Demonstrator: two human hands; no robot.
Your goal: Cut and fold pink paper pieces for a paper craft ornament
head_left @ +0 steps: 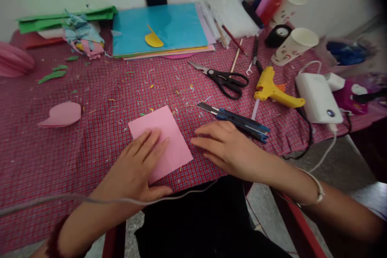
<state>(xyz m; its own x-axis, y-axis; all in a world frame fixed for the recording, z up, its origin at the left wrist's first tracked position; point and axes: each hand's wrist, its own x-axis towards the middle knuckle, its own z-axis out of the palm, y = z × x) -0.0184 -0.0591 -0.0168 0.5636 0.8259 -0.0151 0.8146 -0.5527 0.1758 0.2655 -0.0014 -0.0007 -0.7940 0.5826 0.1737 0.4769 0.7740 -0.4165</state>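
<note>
A pink sheet of paper (173, 139) lies near the front edge of the checked tablecloth. Flat across its left part rests my left hand (140, 161), fingers stretched out. My right hand (228, 147) hovers or rests just right of the paper, apart from it, with fingers extended and nothing visible in them. Right behind that hand is a blue utility knife (238, 121) with its blade out to the left. Black-handled scissors (225, 78) lie farther back, blades partly apart. To the left sits a cut pink paper petal shape (65, 113).
A yellow glue gun (276, 90) and a white power box (319, 98) with cords stand at the right. Paper cups (294, 46) are behind them. Stacked coloured sheets (130, 28) lie at the back, beside crumpled scraps (81, 34). A white cable (75, 197) crosses my left wrist.
</note>
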